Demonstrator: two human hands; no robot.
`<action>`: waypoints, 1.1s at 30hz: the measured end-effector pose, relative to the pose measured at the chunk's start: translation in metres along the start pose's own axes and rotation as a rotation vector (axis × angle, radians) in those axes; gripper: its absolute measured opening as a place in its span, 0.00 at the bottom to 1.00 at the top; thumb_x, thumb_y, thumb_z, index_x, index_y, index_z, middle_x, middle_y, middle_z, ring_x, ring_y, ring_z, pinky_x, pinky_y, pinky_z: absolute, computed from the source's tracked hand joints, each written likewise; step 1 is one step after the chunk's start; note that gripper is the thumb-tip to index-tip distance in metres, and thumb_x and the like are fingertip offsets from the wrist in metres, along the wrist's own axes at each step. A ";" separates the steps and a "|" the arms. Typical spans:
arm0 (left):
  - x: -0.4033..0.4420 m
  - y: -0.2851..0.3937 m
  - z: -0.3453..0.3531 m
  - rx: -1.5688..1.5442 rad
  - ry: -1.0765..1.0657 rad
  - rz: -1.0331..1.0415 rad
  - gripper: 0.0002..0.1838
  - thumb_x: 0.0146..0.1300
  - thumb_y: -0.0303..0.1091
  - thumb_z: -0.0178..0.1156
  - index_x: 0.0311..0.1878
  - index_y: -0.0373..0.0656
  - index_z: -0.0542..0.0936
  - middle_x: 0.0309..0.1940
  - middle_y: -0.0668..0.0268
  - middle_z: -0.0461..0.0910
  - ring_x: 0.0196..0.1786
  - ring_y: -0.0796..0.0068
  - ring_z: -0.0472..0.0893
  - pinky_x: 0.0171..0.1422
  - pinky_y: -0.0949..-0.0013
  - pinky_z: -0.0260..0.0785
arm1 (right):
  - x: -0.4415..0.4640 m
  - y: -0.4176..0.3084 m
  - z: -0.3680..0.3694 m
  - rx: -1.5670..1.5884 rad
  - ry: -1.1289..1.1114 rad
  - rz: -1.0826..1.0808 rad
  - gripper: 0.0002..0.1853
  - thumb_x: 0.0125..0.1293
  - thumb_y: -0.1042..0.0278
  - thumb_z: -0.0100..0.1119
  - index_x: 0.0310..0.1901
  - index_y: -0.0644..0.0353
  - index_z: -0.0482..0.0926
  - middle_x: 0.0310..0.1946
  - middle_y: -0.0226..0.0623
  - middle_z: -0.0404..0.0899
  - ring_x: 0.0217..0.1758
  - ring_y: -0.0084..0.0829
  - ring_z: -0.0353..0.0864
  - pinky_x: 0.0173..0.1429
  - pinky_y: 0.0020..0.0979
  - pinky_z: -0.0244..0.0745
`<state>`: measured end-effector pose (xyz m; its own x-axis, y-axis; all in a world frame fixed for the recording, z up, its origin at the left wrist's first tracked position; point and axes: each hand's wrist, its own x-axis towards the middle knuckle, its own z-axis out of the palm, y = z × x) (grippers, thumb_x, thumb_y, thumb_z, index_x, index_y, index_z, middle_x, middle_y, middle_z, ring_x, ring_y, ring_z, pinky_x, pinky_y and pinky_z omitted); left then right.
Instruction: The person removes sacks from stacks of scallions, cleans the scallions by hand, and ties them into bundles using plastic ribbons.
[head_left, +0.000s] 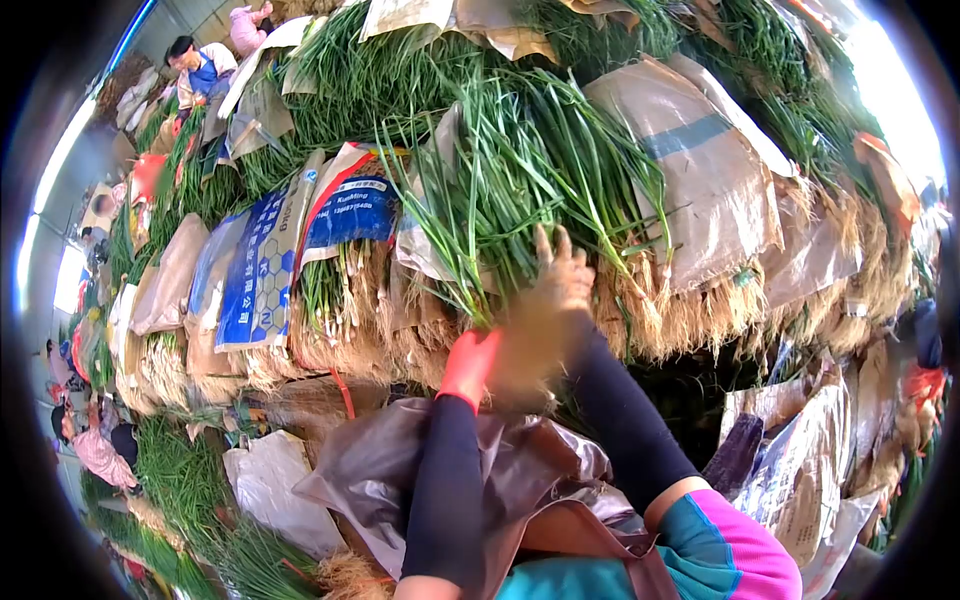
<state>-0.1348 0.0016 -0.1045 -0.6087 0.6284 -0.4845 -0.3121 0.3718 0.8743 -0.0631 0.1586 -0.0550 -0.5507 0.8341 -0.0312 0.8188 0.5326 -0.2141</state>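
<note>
A loose bunch of green onions [500,190], long green leaves pointing away from me, lies on top of the stacked bundles. My left hand [470,362], in a red glove, is closed around the lower stalks at the bunch's left side. My right hand [567,278], dirt-stained, rests at the lower edge of the leaves with its fingers stretched out and slightly apart. A brownish blur between the hands hides the root ends there. To the right of the bunch, a beige sack sheet [680,170] covers a bundle whose pale roots [700,310] hang toward me.
Blue printed sacks [265,260] wrap bundles at left. A brown apron [390,470] covers my lap. Crumpled white sacking [800,470] lies at right, more green onions [180,470] at lower left. A person in a blue apron [203,75] works at upper left.
</note>
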 end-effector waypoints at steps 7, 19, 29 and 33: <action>-0.006 0.034 0.003 -0.366 -0.250 0.080 0.14 0.63 0.42 0.59 0.43 0.40 0.78 0.34 0.66 0.81 0.35 0.76 0.81 0.42 0.72 0.74 | 0.040 0.058 -0.052 0.067 0.132 0.009 0.44 0.48 0.65 0.65 0.68 0.43 0.54 0.65 0.39 0.59 0.56 0.43 0.69 0.52 0.38 0.73; -0.078 0.007 -0.047 0.558 0.244 0.433 0.10 0.58 0.37 0.61 0.39 0.42 0.82 0.30 0.59 0.82 0.32 0.69 0.83 0.37 0.69 0.72 | -0.069 0.116 -0.032 0.879 -0.238 -0.360 0.17 0.58 0.58 0.60 0.46 0.59 0.76 0.53 0.43 0.72 0.56 0.36 0.71 0.56 0.37 0.70; -0.106 -0.017 -0.029 0.359 0.007 0.457 0.10 0.60 0.31 0.59 0.44 0.39 0.81 0.35 0.62 0.83 0.36 0.77 0.81 0.41 0.73 0.72 | -0.139 0.130 0.122 0.328 -0.504 -0.412 0.19 0.57 0.55 0.57 0.49 0.53 0.77 0.44 0.46 0.79 0.48 0.44 0.78 0.51 0.38 0.73; -0.102 -0.026 -0.039 0.055 -0.042 0.402 0.11 0.64 0.27 0.55 0.48 0.36 0.79 0.40 0.65 0.82 0.43 0.82 0.79 0.50 0.77 0.70 | -0.187 0.141 0.004 0.318 -0.502 -0.400 0.19 0.62 0.56 0.52 0.50 0.57 0.76 0.42 0.47 0.79 0.47 0.44 0.78 0.51 0.37 0.74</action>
<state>-0.0929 -0.0985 -0.0771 -0.6432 0.7582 -0.1066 -0.0156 0.1262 0.9919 0.1551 0.0775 -0.0832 -0.8697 0.3759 -0.3199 0.4936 0.6524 -0.5751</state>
